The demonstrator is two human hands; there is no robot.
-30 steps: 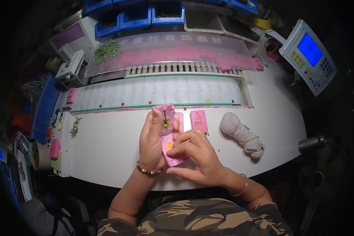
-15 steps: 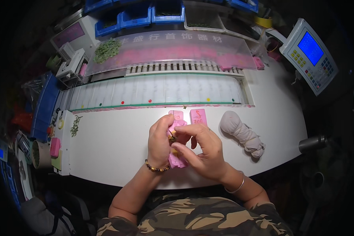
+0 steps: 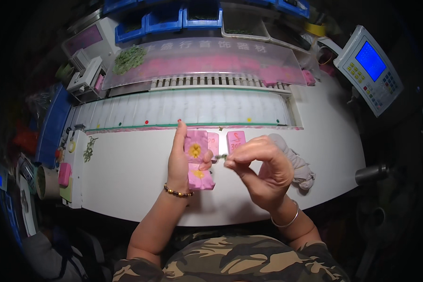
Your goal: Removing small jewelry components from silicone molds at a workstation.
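Observation:
My left hand [image 3: 176, 162] holds a pink rubber mould [image 3: 196, 139], its two halves folded apart so the yellow-stained inner faces show. To the right of it, my right hand [image 3: 270, 174] pinches a small dark green piece [image 3: 219, 157] between thumb and fingertips; its exact shape is too small to make out. The green piece is close to the mould's right edge. Beyond my hands, two pink blocks with red markings lie on the white table: one block [image 3: 213, 141] is partly hidden by the mould, the other block [image 3: 236, 139] stands by my right fingers.
A grey-white cloth bundle [image 3: 296, 162] lies right, partly behind my right hand. Green sprigs [image 3: 89, 149] rest on the left. Across the back run a white glass-topped conveyor [image 3: 188, 108] and a translucent cover [image 3: 188, 51] bearing a green pile [image 3: 129, 58]. A control panel [image 3: 370, 68] stands right.
The mould has opened out in my left hand, which moved slightly left. My right hand has drawn away to the right, with the small green piece now in its fingers.

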